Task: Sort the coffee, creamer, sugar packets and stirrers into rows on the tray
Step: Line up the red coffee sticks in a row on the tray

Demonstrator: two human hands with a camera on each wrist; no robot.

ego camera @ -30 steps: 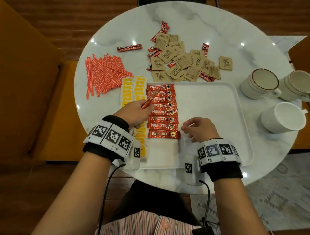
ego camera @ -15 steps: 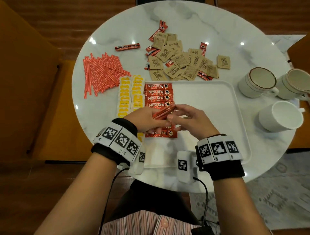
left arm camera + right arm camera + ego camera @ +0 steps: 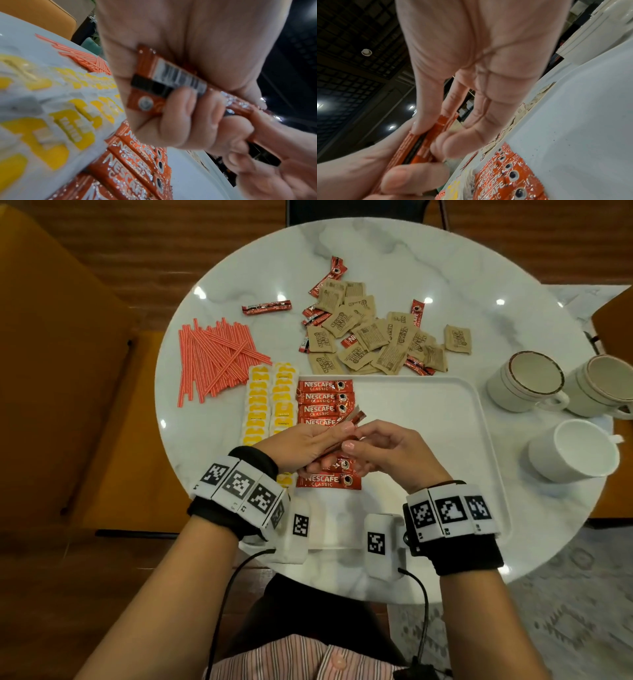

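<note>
Ceiling lamps glint as small white spots on the glossy marble table [image 3: 376, 251], which bows outward at the edges of the head view; around it the room is dim. Both wrist views are motion-blurred and soft up close.

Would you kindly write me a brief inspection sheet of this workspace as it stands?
Surface: round marble table, white tray.
Job's things: coffee sticks rowed on tray; creamer packets beside them; stirrers, sugar packets loose on table.
Clutter: three cups.
Grippers: left hand and right hand both pinch held coffee sticks.
Cables: black wrist leads.
Surroundings: yellow chair, rug.
</note>
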